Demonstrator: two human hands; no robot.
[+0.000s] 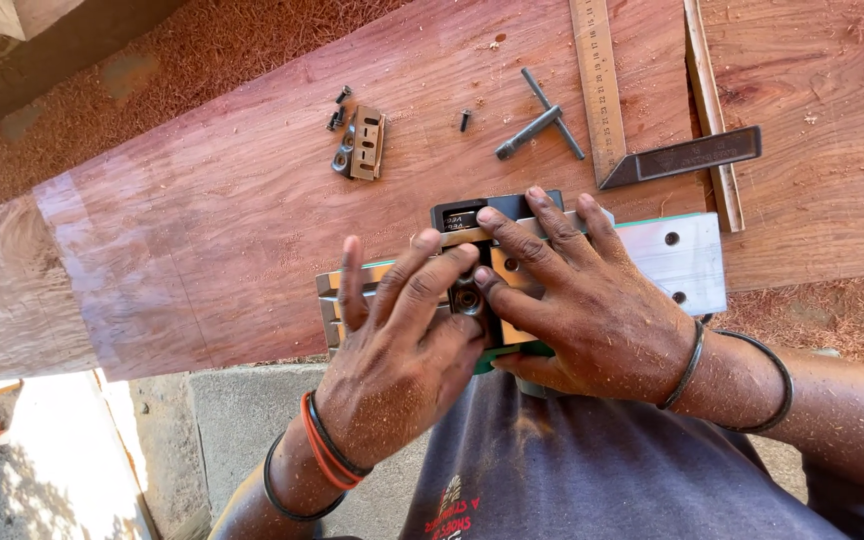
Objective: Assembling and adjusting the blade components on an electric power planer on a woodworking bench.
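We count two hands: left hand (pixel 392 350) and right hand (pixel 572 300), both on one upturned electric planer (pixel 682 260). One red wood plank (pixel 212 220) under it. Beyond the planer: one T-handle wrench (pixel 540 122), one metal clamp plate (pixel 362 145), one steel square (pixel 642 150). Loose black screws: three beside the plate (pixel 337 110), one (pixel 465 120) between plate and wrench, four total. Wristbands: three on the left wrist, two on the right.
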